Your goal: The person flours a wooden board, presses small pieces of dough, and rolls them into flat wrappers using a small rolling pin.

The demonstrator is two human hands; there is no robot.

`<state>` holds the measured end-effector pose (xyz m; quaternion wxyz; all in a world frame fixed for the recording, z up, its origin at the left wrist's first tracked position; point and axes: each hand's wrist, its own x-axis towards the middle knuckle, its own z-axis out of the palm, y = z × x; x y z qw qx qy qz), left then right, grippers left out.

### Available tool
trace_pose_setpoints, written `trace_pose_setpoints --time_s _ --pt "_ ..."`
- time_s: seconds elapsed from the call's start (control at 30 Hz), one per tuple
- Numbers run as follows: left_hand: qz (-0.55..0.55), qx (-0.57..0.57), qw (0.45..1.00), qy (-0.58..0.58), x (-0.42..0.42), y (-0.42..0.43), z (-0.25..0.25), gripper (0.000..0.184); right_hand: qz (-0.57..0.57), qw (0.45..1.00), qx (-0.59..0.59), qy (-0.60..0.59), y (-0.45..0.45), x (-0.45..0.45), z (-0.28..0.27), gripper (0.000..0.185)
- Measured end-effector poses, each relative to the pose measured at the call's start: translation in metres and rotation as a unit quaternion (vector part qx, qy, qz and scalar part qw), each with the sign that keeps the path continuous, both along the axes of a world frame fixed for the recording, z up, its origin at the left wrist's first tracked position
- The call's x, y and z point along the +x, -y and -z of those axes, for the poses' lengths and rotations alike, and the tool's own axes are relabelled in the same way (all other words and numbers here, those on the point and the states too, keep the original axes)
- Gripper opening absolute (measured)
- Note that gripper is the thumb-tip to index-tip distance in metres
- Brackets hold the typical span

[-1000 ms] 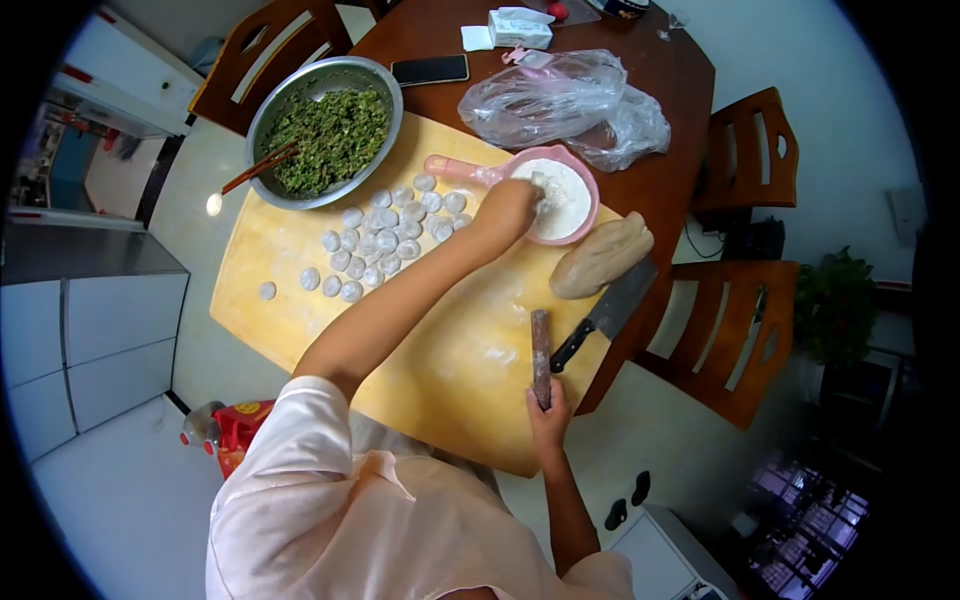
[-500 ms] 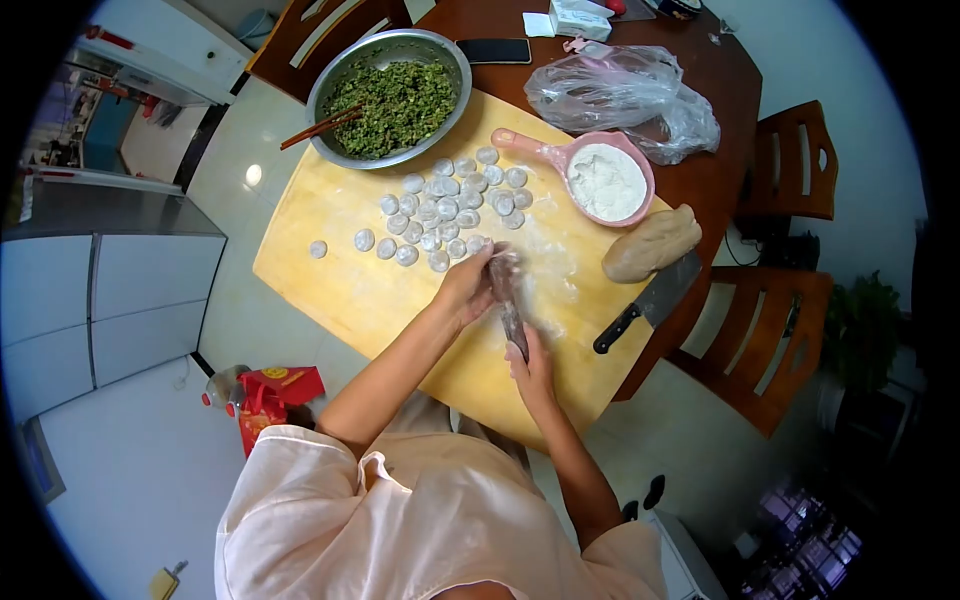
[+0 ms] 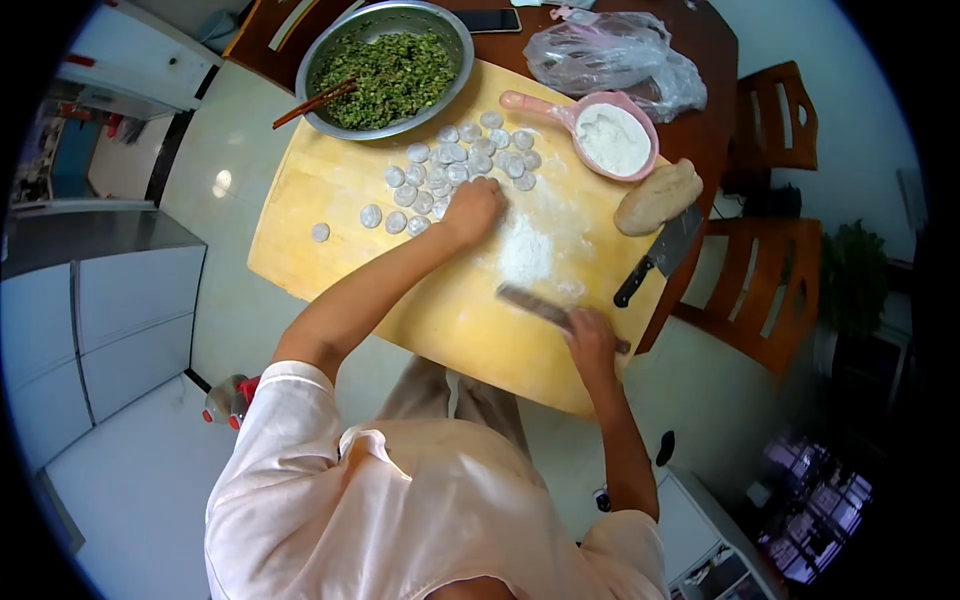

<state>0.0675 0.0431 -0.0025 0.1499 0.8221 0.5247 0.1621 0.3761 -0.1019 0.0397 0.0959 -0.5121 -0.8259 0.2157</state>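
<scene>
Many small flattened dough rounds point(image 3: 452, 153), dusted with flour, lie grouped on the wooden board point(image 3: 440, 330). At their near right edge is my left hand point(image 3: 474, 212), fingers curled downward; whatever it may grip is hidden. My right hand point(image 3: 592, 342) is wrapped round a dark rolling pin point(image 3: 537, 304), which is slightly blurred and points left above the board's right front part. A patch of loose flour point(image 3: 525, 252) whitens the board between the two hands. One dough round point(image 3: 320, 232) sits apart at the left.
A metal bowl point(image 3: 464, 72) of chopped green filling with chopsticks point(image 3: 312, 102) stands at the back left. To the right are a pink scoop point(image 3: 540, 107) of flour, a dough lump point(image 3: 655, 198) and a cleaver point(image 3: 672, 245). Behind lie a plastic bag point(image 3: 620, 60) and a phone point(image 3: 487, 20).
My left hand has left the rolling pin and moved up to the dough rounds. My right hand has carried the pin rightward and turned it. The flour patch is now uncovered; the view has shifted.
</scene>
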Motion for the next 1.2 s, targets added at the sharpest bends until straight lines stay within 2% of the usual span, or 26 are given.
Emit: trace_pose_setpoints --time_s 0.1,0.13,0.23,0.33,0.47,0.5,0.53,0.63,0.67,0.77,0.8,0.93,0.97,1.0,1.03,1.1,1.2 --pt "-0.027 -0.044 0.998 0.030 0.001 0.005 -0.008 0.012 -0.080 0.996 0.024 -0.004 0.006 -0.025 0.008 0.043" --pt "-0.032 -0.062 0.991 0.111 0.002 0.012 -0.009 0.010 -0.082 0.996 0.019 -0.006 0.006 -0.035 0.009 0.043" --pt "0.038 -0.181 0.961 0.205 0.022 0.060 -0.002 0.010 -0.077 0.997 0.002 -0.005 0.011 -0.048 0.014 0.043" --pt "0.034 -0.255 0.953 0.158 0.041 0.102 0.003 0.014 -0.044 0.999 0.004 -0.012 0.021 -0.048 0.036 0.048" --pt "-0.015 -0.166 0.973 0.161 0.055 0.116 0.014 0.012 0.045 0.997 0.056 -0.031 0.020 -0.060 0.030 0.059" --pt "-0.012 -0.169 0.972 0.162 0.057 0.115 0.016 0.011 0.075 0.994 0.073 -0.025 0.014 -0.070 0.026 0.061" --pt "-0.009 -0.172 0.972 0.162 0.057 0.114 0.019 0.010 0.102 0.993 0.049 0.030 0.010 -0.077 0.031 0.062" --pt "0.000 -0.218 0.967 0.129 0.055 0.106 0.018 0.009 0.147 0.985 0.051 0.077 -0.013 -0.093 0.035 0.055" --pt "0.005 -0.238 0.964 0.114 0.055 0.101 0.016 0.008 0.154 0.984 0.051 0.067 -0.022 -0.094 0.035 0.054" --pt "-0.027 -0.185 0.966 0.177 0.058 0.091 0.025 0.006 0.171 0.979 0.076 0.078 -0.054 -0.101 0.041 0.055" --pt "-0.033 -0.202 0.963 0.176 0.057 0.093 0.028 0.006 0.163 0.980 0.087 0.079 -0.054 -0.101 0.040 0.056" --pt "-0.041 -0.225 0.957 0.177 0.051 0.093 0.020 0.006 0.136 0.984 0.078 0.087 0.014 -0.091 0.037 0.059" --pt "-0.039 -0.229 0.957 0.174 0.048 0.096 0.014 0.008 0.139 0.982 0.077 0.099 0.016 -0.090 0.037 0.059" --pt "-0.067 -0.301 0.935 0.177 0.047 0.096 0.012 0.014 0.143 0.981 0.075 0.110 0.018 -0.091 0.035 0.059" --pt "-0.061 -0.286 0.939 0.180 0.047 0.098 0.008 0.014 0.148 0.979 0.075 0.120 0.016 -0.094 0.033 0.059" --pt "-0.055 -0.251 0.949 0.183 0.049 0.100 0.001 0.016 0.159 0.980 0.053 0.108 -0.016 -0.101 0.035 0.057" --pt "-0.046 -0.251 0.960 0.119 0.060 0.085 0.010 0.012 0.173 0.981 0.058 0.070 -0.054 -0.108 0.037 0.055"
